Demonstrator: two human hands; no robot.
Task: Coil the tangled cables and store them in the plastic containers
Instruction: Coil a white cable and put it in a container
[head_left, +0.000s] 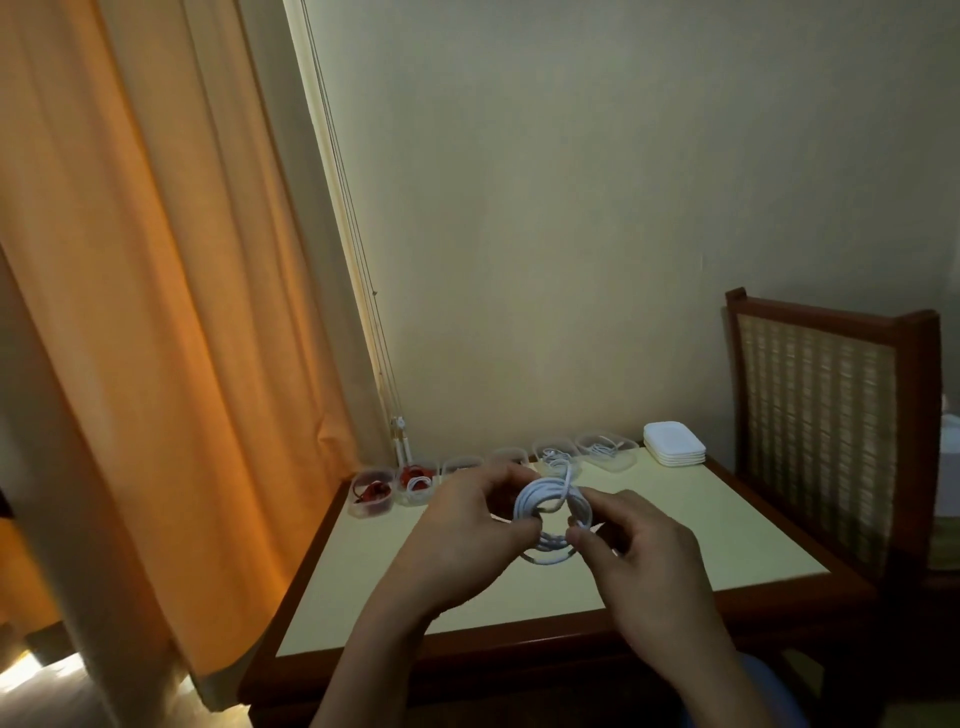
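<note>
A white cable (540, 499), wound into a loose coil, hangs above the middle of the table (675, 525). My left hand (467, 530) grips the coil's left side with curled fingers. My right hand (639, 551) pinches its right side between thumb and fingers. Along the table's far edge stands a row of clear plastic containers. The leftmost container (370, 493) holds a red cable, its neighbour (415, 486) a red and a white one. Two containers at the right (608, 451) hold white cables.
A stack of white lids (674, 442) lies at the table's far right corner. A wooden chair with a woven back (821, 426) stands to the right. An orange curtain (156, 312) hangs to the left, with blind cords (363, 291) beside the wall.
</note>
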